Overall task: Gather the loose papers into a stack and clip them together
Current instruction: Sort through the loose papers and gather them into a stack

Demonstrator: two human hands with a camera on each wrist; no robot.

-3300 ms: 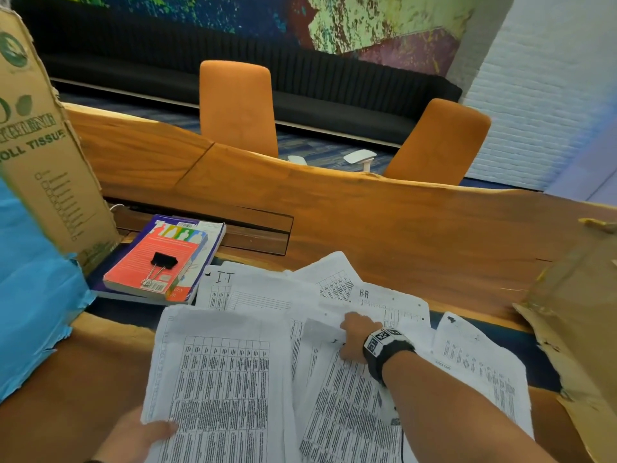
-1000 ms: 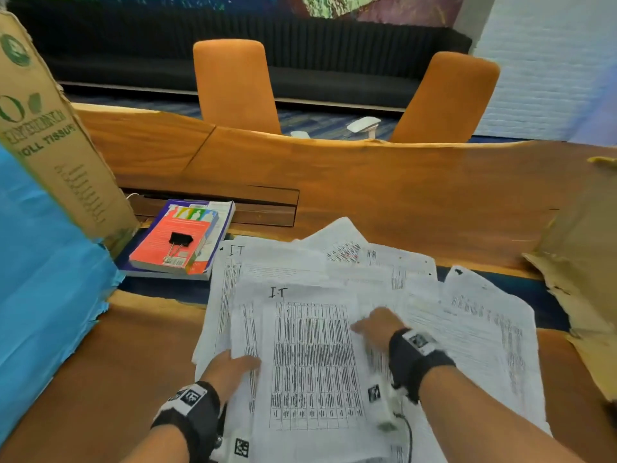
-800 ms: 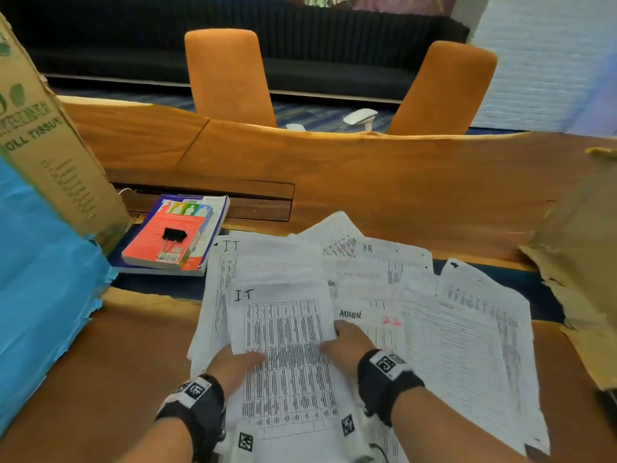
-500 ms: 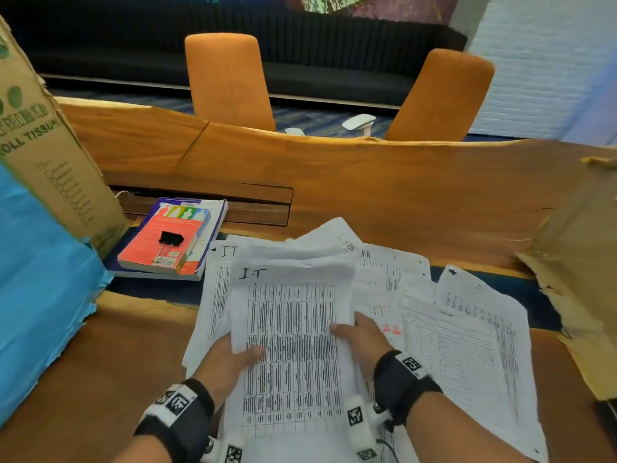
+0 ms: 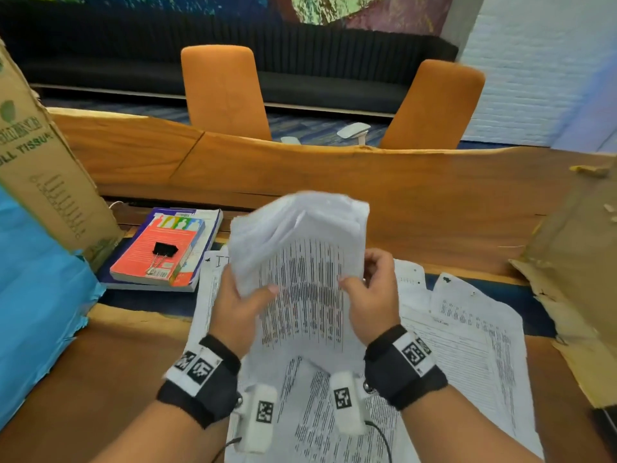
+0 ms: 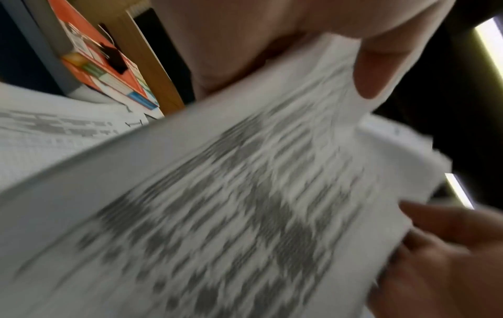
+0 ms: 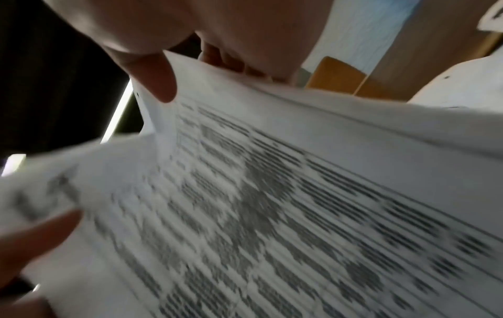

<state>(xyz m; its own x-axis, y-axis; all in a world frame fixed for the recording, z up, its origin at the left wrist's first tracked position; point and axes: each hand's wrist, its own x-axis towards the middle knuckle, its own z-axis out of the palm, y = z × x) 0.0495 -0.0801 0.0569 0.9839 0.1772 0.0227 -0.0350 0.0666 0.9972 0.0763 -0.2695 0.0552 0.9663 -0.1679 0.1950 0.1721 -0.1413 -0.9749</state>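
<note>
A bundle of printed papers (image 5: 302,262) stands lifted off the table, blurred with motion, its top edge curling away from me. My left hand (image 5: 238,304) grips its left edge with the thumb on the front, and my right hand (image 5: 370,289) pinches its right edge. Both wrist views are filled by the blurred printed sheet (image 6: 245,215) (image 7: 272,204) with a thumb (image 6: 378,71) (image 7: 155,77) pressed on it. More loose papers (image 5: 467,332) lie spread on the table below and to the right. A black binder clip (image 5: 163,252) rests on an orange book (image 5: 160,252) at the left.
The wooden table (image 5: 434,212) runs across the view, with two orange chairs (image 5: 223,91) behind it. A tall cardboard box (image 5: 40,168) and blue sheet (image 5: 36,305) stand at the left. Torn cardboard (image 5: 574,272) sits at the right edge.
Both hands slid loose sheets together flat on the table, then took the bundle by its sides and raised it upright off the table. The clip and books have not moved.
</note>
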